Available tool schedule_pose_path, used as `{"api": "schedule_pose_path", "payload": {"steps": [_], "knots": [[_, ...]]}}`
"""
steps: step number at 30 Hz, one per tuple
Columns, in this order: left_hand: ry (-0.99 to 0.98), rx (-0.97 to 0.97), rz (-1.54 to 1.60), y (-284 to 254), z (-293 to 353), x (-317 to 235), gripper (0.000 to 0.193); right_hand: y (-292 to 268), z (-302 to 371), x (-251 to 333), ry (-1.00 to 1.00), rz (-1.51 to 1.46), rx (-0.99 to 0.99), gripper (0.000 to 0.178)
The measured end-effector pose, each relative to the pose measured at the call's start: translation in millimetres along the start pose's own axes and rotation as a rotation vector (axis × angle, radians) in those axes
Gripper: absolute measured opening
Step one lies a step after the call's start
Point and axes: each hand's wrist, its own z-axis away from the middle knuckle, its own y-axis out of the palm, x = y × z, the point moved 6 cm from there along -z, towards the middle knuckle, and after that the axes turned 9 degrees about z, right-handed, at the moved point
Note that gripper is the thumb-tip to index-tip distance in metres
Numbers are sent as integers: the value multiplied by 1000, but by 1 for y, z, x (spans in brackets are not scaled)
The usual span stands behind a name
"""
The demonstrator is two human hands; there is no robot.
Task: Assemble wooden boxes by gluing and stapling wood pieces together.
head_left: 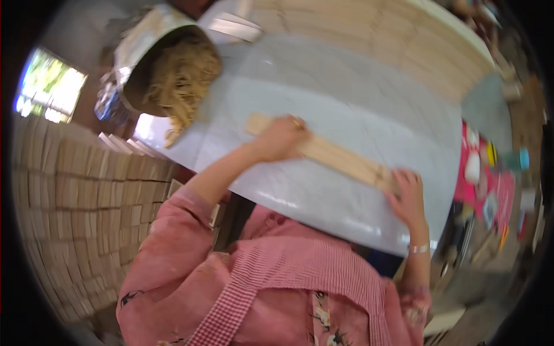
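A narrow, pale wooden board (341, 158) lies slantwise across the glossy grey tabletop (288, 187) in front of me. My left hand (281, 138) is closed over the board near its left end, its fingers curled down; whether something small sits under them is hidden. At the board's other end, my right hand (407, 195) grips with the thumb on the near side and the fingers over the far edge. Dark marks show on the wood beside the right fingers. The picture is somewhat blurred by motion.
A tipped bucket (126, 66) spills tan, curly strips (184, 75) at the far left. Pale wooden slats (369, 34) cover the table's far side. Stacked wood pieces (75, 202) rise at left. A pink sheet (502, 199) with small containers lies at right.
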Motion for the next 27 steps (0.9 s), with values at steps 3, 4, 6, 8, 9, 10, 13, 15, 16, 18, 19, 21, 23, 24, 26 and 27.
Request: {"api": "schedule_pose_path", "payload": {"steps": [3,4,6,8,9,10,13,15,16,18,19,21,23,24,26,27], "knots": [[72,-199,63,-22,-1,1,57,-9,1,9,64,-63,46,66],[72,-303,75,-29,-6,13,55,-11,1,11,71,-86,52,69],[-135,-454,290,-59,-22,64,52,-13,2,9,99,-117,37,74],[-499,-736,791,-88,-36,135,43,-14,3,6,150,-169,11,72],[-681,-895,1056,-100,-39,172,38,-13,4,3,172,-210,-5,70],[-691,-1115,1461,-105,-41,216,31,-13,2,4,155,-205,-5,70],[-822,-1301,1584,-112,-62,279,30,-12,-1,3,257,-228,6,67],[-959,-1474,1693,-115,-73,300,30,-14,-4,8,268,-234,7,65],[-1028,-1563,1743,-114,-76,308,29,-15,-4,10,273,-232,15,64],[-1092,-1662,1792,-113,-83,320,29,-14,-7,11,270,-228,20,63],[-1097,-1725,1829,-111,-86,325,27,-13,-7,10,270,-228,17,62],[-1108,-1852,1902,-104,-89,329,24,-13,-5,8,269,-229,14,61],[-1104,-1923,1939,-102,-86,328,22,-12,-8,9,263,-229,9,60],[-984,-1903,2004,-103,-88,326,21,-13,-8,10,262,-237,3,60],[-743,-1851,2117,-103,-87,317,18,-13,-6,13,263,-255,-9,59],[-624,-1819,2166,-102,-85,311,16,-13,-4,14,265,-265,-14,58]]}}
